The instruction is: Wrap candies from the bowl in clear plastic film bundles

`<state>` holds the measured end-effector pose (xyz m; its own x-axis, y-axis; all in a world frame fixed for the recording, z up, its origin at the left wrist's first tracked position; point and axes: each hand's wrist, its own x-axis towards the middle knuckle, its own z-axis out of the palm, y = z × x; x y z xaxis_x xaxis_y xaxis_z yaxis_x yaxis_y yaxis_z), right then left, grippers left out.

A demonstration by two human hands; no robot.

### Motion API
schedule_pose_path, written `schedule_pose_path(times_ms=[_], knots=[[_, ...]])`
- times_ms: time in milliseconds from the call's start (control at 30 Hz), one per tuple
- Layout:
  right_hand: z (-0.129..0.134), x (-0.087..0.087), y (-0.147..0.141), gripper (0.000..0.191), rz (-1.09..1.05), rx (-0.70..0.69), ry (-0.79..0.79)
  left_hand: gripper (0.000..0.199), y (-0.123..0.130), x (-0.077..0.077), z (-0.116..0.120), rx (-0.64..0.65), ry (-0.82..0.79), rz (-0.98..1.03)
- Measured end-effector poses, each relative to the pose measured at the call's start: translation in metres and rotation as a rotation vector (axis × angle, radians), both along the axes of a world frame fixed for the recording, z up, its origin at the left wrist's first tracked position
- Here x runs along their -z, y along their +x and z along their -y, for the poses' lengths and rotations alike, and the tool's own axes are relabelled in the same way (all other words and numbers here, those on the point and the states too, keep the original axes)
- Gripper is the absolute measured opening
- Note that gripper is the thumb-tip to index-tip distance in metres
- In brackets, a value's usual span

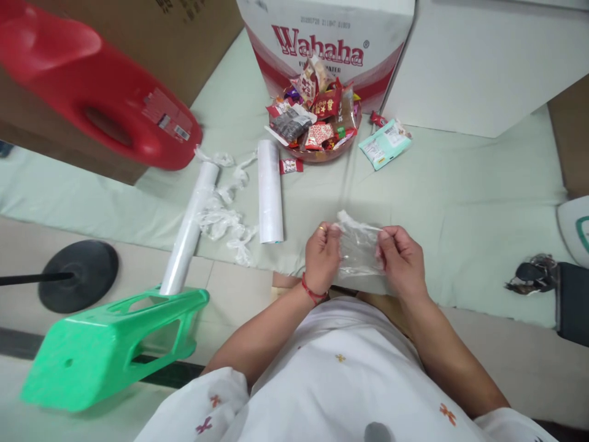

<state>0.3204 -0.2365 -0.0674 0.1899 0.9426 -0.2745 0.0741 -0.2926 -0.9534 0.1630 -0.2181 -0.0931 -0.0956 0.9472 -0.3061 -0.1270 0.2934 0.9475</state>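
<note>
A small clear plastic bag (361,248) is stretched between my two hands at the table's near edge. My left hand (323,255) pinches its left side, fingers curled in. On the opposite side my right hand (402,258) grips the bag's upper right corner between thumb and fingers. Left of my hands lies a white roll of plastic bags (270,196). Several crumpled, twisted clear bags (221,218) lie farther left, beside a second roll (191,230) that reaches over the table's edge.
Wrapped snacks fill a bowl (322,153) before a Wahaha carton (331,37). A teal packet (385,145) lies right of it. A red jug (151,116) stands at back left. A green plastic stool (83,350) is at lower left. Keys (536,273) lie far right.
</note>
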Motion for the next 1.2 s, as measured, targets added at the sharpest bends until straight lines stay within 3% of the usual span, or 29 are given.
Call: schedule_pose_path(times_ms=[100,167,267,400,500,567,667,800,933,1100,1200], knots=[[0.007,0.009,0.009,0.034,-0.052,0.188,0.006,0.05,-0.003,0.0,-0.004,-0.147,-0.01,0.136],[0.012,0.016,0.016,0.037,-0.135,0.188,-0.056,0.054,-0.007,-0.003,-0.004,-0.196,-0.046,0.183],[0.015,0.021,0.031,0.043,-0.168,0.076,-0.128,0.058,-0.012,-0.01,-0.001,-0.2,-0.061,0.219],[0.005,0.016,0.05,0.055,-0.007,-0.06,-0.001,0.059,-0.011,-0.02,0.008,-0.119,-0.036,0.271],[-0.01,0.007,0.049,0.08,0.013,-0.301,0.028,0.057,-0.007,-0.023,0.013,-0.069,-0.02,0.282],[-0.021,0.004,0.04,0.079,-0.016,-0.412,0.007,0.056,-0.005,-0.022,0.015,-0.045,-0.012,0.282],[-0.034,0.005,0.023,0.044,-0.083,-0.285,-0.047,0.057,-0.005,-0.017,0.015,-0.036,-0.04,0.243],[-0.047,0.013,0.021,0.041,-0.151,0.015,-0.073,0.062,-0.011,-0.009,0.01,-0.093,-0.114,0.189],[-0.052,0.02,0.034,0.041,-0.039,0.041,-0.035,0.064,-0.017,-0.002,0.003,-0.121,-0.118,0.155],[-0.06,0.02,0.044,0.036,0.145,0.035,0.073,0.057,-0.027,0.014,-0.006,-0.053,-0.145,0.064],[-0.068,0.021,0.045,0.035,0.279,-0.001,0.046,0.045,-0.034,0.014,-0.002,-0.071,-0.071,-0.102]])
